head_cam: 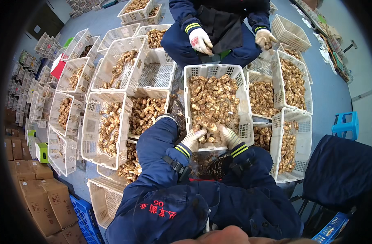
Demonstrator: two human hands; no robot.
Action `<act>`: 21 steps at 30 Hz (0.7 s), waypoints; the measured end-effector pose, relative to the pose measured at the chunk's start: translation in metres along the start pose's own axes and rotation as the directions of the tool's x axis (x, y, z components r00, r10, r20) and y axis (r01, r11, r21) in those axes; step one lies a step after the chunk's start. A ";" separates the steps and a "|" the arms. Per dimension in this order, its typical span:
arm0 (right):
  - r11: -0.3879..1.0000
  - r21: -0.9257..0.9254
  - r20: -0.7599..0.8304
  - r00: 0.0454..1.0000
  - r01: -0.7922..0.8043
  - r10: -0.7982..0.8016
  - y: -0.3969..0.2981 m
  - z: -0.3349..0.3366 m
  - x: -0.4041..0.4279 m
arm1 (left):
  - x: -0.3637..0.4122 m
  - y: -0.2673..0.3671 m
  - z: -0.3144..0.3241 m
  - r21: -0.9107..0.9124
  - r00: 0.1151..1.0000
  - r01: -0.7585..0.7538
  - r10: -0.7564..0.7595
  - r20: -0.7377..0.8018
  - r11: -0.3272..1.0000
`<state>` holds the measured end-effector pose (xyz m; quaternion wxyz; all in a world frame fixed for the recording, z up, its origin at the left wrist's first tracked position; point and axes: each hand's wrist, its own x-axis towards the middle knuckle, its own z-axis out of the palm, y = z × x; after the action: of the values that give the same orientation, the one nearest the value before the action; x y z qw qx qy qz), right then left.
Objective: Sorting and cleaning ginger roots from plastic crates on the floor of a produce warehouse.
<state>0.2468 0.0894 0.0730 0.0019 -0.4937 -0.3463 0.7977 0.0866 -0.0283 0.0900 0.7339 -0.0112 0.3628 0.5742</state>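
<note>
A white perforated plastic crate [188,106] stands before me, heaped with brown and cream mushrooms [215,94]. At its near end, my left hand [192,138], in a whitish knit glove with bare fingertips showing, has its fingers around a mushroom [198,127]. My right hand [229,136], gloved alike, is at the near right of the same crate, close to a pale mushroom; its fingertips are blurred, so its hold is unclear. Across the crate a co-worker's gloved hand [200,41] hangs over their lap, and their other gloved hand [265,39] holds a small dark piece.
Mushroom-filled white crates are stacked at left [86,128] and right [309,137]. An empty-looking crate [157,71] lies at upper left. Cardboard boxes [39,201] stand at lower left. A blue stool [346,125] and a cloth-covered chair [338,170] are at right.
</note>
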 end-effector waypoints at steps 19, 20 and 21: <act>0.913 -0.041 0.060 0.914 0.405 -0.402 0.042 0.009 0.021 | 0.036 -0.026 -0.046 0.516 0.956 -0.265 0.291 0.033 0.814; 0.907 -0.066 0.077 0.909 0.415 -0.410 0.046 0.011 0.020 | 0.035 -0.028 -0.044 0.583 0.956 -0.250 0.293 0.021 0.773; 0.861 -0.169 0.092 0.878 0.479 -0.470 0.051 0.008 0.030 | 0.035 -0.025 -0.040 0.607 0.942 -0.320 0.313 0.123 0.727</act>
<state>0.2419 0.0566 0.0234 0.1438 -0.3722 -0.5302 0.7481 0.0895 -0.0248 0.0315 0.5901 0.2952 0.5228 0.5398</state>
